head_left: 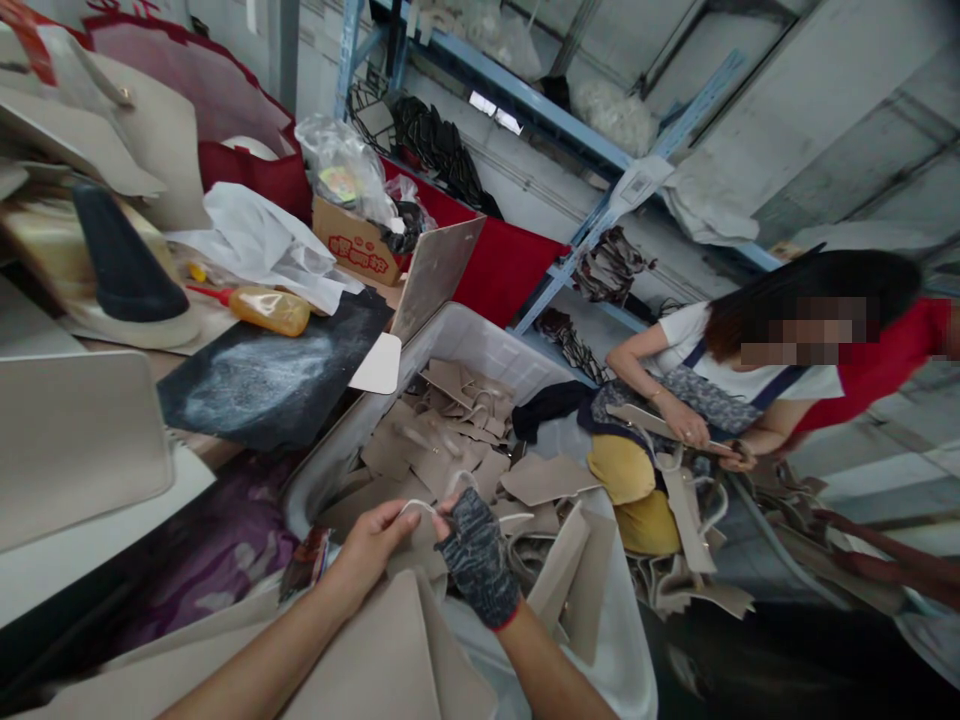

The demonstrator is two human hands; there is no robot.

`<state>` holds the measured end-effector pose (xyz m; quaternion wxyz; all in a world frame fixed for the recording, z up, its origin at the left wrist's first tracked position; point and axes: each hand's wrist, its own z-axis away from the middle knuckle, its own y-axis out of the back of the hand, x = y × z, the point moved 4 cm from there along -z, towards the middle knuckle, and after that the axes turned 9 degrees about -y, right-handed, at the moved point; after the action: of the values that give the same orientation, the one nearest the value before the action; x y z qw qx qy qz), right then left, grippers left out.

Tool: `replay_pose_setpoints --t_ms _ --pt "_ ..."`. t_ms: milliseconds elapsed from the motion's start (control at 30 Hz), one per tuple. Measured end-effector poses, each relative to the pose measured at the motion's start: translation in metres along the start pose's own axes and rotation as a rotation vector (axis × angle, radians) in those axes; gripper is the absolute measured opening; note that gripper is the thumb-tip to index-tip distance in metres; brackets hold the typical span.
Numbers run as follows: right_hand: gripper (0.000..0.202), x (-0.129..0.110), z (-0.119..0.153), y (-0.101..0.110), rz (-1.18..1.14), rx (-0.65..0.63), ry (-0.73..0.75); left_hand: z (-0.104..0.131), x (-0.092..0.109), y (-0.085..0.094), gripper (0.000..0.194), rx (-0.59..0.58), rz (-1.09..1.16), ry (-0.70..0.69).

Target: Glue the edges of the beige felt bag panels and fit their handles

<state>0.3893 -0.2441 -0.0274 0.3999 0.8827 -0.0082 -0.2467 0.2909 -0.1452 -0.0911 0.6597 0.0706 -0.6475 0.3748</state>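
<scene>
My bare left hand (379,535) pinches one end of a thin pale strap (417,503), which arches up between my hands. My right hand (476,555), in a dark grey fingerless glove with a red cuff, is closed on the strap's other side. Both hands hover over a white plastic bin (634,630) holding many beige leather-like pieces (390,440), some with looped straps. Large beige panels (375,650) lie beneath my forearms. Exactly how the strap sits in my gloved fingers is partly hidden.
On the bench at left are a black cone-shaped object (124,255), an amber bottle with a red tip (270,310) and a dark sheet (277,375). A co-worker (750,350) handles beige pieces at right. Blue shelving (540,100) stands behind.
</scene>
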Motion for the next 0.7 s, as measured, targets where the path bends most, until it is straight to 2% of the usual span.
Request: replay_pose_setpoints --t_ms 233,433,567,700 --pt "0.012 -0.006 -0.001 -0.006 0.024 0.015 0.043 0.001 0.006 0.001 0.036 -0.035 -0.102 -0.079" --pt "0.021 -0.007 0.002 -0.002 0.186 -0.092 0.243 0.003 0.008 -0.003 0.034 -0.081 -0.063 -0.077" --pt "0.019 0.011 0.009 0.009 0.173 -0.098 0.117 0.005 0.005 -0.002 0.04 -0.024 0.032 0.005" --pt "0.02 0.034 0.023 0.02 0.143 -0.058 0.061 0.006 0.006 0.001 0.039 0.016 -0.007 0.006"
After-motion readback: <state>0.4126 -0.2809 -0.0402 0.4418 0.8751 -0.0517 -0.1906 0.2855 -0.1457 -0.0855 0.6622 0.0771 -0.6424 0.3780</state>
